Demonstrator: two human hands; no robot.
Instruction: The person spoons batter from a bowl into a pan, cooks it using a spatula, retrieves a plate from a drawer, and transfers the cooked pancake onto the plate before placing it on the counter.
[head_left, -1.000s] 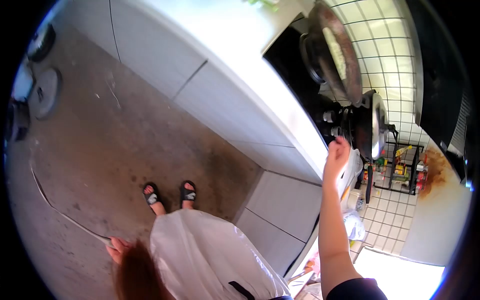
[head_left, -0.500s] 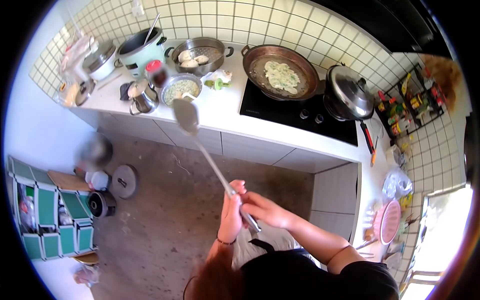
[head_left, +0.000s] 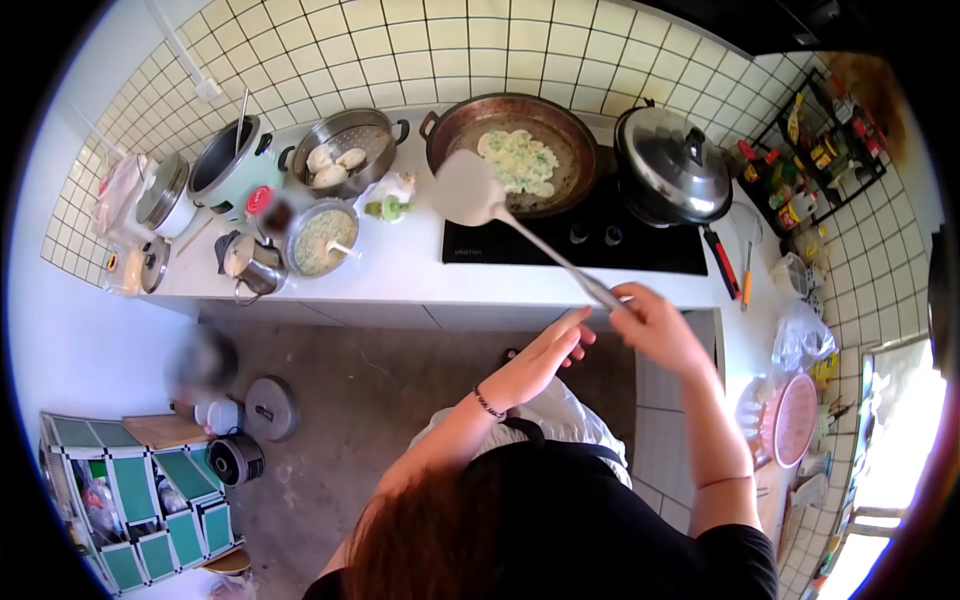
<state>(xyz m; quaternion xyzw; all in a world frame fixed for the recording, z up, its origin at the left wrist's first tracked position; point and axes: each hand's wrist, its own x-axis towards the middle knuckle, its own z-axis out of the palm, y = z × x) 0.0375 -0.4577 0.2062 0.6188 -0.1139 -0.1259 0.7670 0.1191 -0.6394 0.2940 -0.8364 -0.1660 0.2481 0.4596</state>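
Note:
My right hand (head_left: 655, 328) is closed around the handle end of a long metal spatula (head_left: 470, 190). The spatula's blade hangs over the counter edge, at the lower left rim of a wide pan (head_left: 560, 115). A pale pancake with green bits (head_left: 518, 160) lies in that pan. My left hand (head_left: 545, 365) is just left of the handle end, fingers extended and apart, holding nothing.
A black cooktop (head_left: 520, 248) carries the pan and a lidded pot (head_left: 675, 165). Left on the counter (head_left: 400, 270) are a batter bowl (head_left: 320, 240), a steamer with buns (head_left: 345, 150), a metal pitcher (head_left: 258, 265) and a rice cooker (head_left: 225, 170). A spice rack (head_left: 815, 150) hangs right.
The view has swung back to the counter. Both hands were together on the spatula; now my left hand is off it, and my right hand has carried the spatula toward the pan.

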